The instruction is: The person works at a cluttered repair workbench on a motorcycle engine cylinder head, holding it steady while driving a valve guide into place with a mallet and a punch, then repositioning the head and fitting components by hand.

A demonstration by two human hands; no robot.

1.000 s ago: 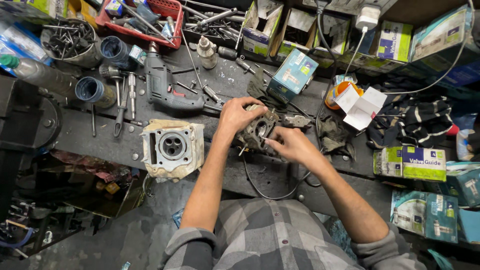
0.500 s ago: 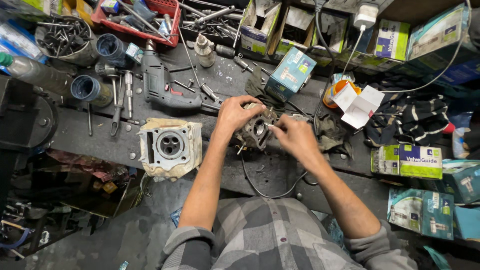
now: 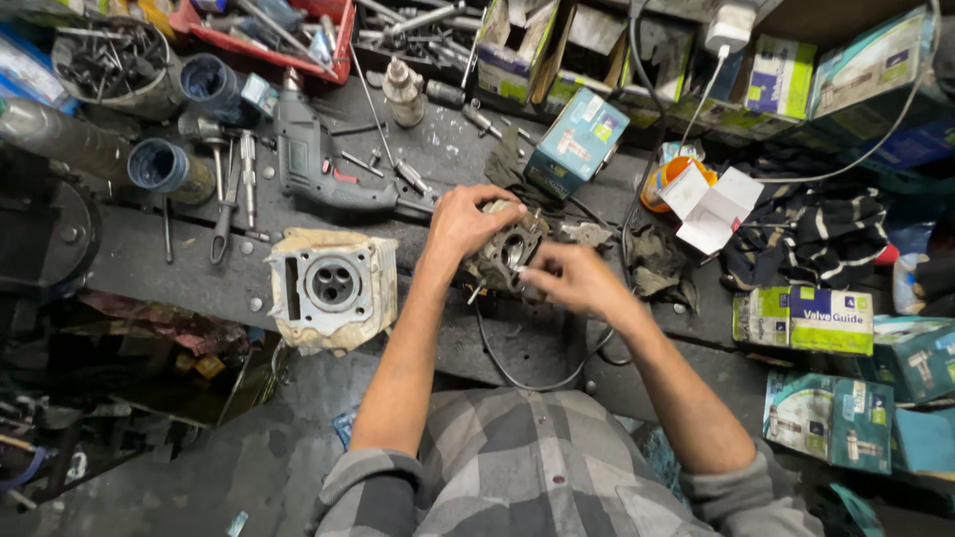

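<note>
Steadying the small dark engine part (image 3: 507, 251) is done by the left hand (image 3: 463, 229), which is wrapped over its top and left side, fingers curled tight on the casting. The part rests near the middle of the workbench (image 3: 149, 249), a little back from the front edge. The right hand (image 3: 577, 280) is pinched narrow at the part's lower right face; whether something small is held between the fingertips cannot be told. For this step to be done well, the part should be kept pressed flat to the bench, so that it is not rocked by the fingertip work, and the thin cable (image 3: 527, 373) looping off the front edge should be kept free of the wrist. The pale cylinder block (image 3: 333, 286), just left of the forearm, is best left undisturbed.
</note>
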